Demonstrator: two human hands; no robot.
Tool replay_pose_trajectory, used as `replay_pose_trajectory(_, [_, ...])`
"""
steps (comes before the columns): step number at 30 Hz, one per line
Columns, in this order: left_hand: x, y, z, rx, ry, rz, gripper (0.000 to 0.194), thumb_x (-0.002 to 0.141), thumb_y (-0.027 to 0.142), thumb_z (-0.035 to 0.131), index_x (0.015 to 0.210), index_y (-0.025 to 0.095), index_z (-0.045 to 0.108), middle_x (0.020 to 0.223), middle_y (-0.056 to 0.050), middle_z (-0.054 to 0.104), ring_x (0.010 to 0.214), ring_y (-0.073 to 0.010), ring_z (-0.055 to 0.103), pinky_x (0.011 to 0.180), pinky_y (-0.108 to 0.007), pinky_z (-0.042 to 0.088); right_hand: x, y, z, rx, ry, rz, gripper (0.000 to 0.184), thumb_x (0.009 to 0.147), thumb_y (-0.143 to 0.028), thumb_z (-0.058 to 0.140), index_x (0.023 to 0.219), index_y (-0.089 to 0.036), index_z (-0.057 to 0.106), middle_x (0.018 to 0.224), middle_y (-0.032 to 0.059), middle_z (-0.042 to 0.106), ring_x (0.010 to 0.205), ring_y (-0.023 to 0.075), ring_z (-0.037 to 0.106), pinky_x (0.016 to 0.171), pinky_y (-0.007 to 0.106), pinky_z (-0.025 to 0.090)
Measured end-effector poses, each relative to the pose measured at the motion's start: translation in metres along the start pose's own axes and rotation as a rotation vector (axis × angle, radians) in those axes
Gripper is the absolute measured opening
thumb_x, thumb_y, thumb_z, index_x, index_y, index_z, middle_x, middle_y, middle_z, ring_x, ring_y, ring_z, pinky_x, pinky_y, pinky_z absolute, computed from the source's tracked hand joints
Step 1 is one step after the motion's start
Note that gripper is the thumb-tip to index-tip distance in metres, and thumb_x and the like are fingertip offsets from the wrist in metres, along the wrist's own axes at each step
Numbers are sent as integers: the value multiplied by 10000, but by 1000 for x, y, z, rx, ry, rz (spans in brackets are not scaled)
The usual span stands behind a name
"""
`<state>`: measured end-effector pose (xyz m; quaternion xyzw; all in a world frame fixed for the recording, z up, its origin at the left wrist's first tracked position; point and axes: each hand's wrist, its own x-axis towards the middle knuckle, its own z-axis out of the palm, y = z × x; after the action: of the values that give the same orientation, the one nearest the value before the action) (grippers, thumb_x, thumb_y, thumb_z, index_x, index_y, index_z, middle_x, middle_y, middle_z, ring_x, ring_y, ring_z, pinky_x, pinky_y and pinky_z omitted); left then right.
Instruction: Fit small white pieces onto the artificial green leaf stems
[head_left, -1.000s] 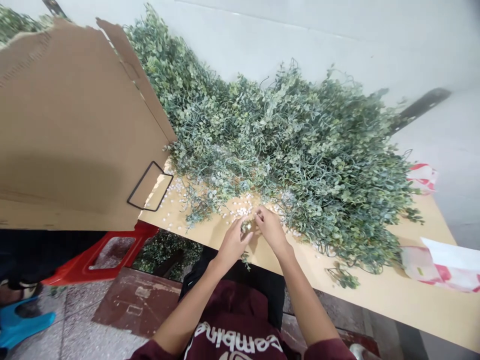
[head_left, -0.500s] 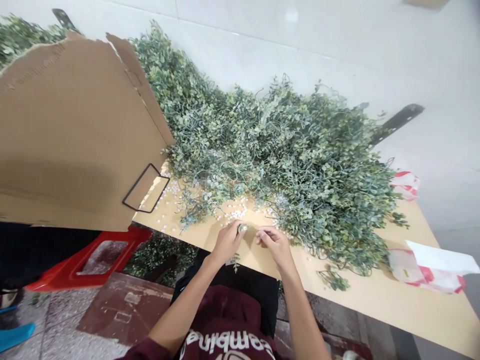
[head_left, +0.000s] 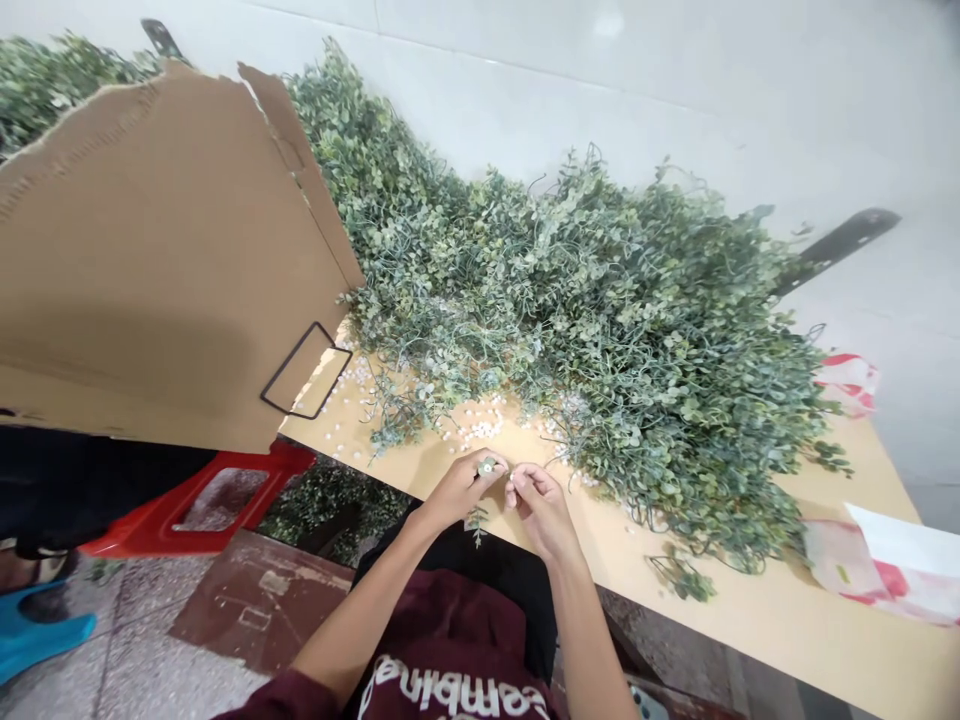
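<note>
My left hand [head_left: 459,492] is closed around a sprig of artificial greenery [head_left: 477,524], whose leafy end hangs below the palm. A pale round dot shows on the green part at the fingertips. Just to the right, my right hand [head_left: 541,508] is closed in a pinch, its fingertips almost meeting the left ones. Whatever lies between those fingertips is too small to make out. Small white bead-like pieces [head_left: 484,424] are scattered on the table [head_left: 750,610] beyond my hands. Behind them spreads a big heap of artificial leafy stems [head_left: 600,300].
A large cardboard sheet [head_left: 172,250] stands at the left, with a black wire frame [head_left: 307,372] by its corner. One loose sprig [head_left: 682,578] lies near the front edge. Red-and-white plastic wrapping [head_left: 892,580] is at the right. A red stool [head_left: 187,510] stands below, left.
My hands have come closer together, the right one moving toward the left. The left fingers have turned, showing more of the sprig's pale dot. The whole view has shifted slightly.
</note>
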<state>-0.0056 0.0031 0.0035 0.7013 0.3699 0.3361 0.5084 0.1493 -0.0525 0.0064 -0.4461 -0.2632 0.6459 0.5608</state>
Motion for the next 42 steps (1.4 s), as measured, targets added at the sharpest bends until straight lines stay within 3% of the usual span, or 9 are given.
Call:
replay_pose_trajectory(10, [2, 7, -3, -22, -99, 13, 205, 935, 289, 486, 1015, 171, 633, 978, -58, 666, 897, -176, 614, 825, -270, 478, 1, 10, -1, 83, 89, -45, 188, 796, -342, 750, 804, -204, 622, 630, -21, 585, 567, 108, 521, 585, 228, 443])
replay_pose_trajectory(19, [-3, 5, -4, -16, -145, 56, 305, 967, 339, 424, 811, 158, 614, 798, -41, 603, 729, -152, 552, 711, -251, 447, -2, 10, -3, 96, 48, -16, 180, 792, -307, 760, 757, -189, 628, 617, -27, 535, 502, 77, 449, 520, 212, 398])
replay_pose_trajectory(25, [-3, 4, -5, -21, -197, 89, 284, 963, 303, 438, 784, 152, 600, 801, -29, 586, 744, -142, 552, 724, -238, 423, -2, 11, -4, 61, 22, 12, 198, 789, -335, 762, 772, -181, 639, 579, -32, 517, 487, 77, 434, 509, 213, 384])
replay_pose_trajectory(42, [-2, 2, -5, 27, -192, 103, 277, 953, 300, 456, 754, 148, 575, 752, -15, 560, 704, -128, 505, 678, -221, 396, -2, 9, -2, 87, 52, 20, 215, 765, -328, 776, 764, -177, 622, 611, -40, 505, 468, 58, 400, 467, 196, 347])
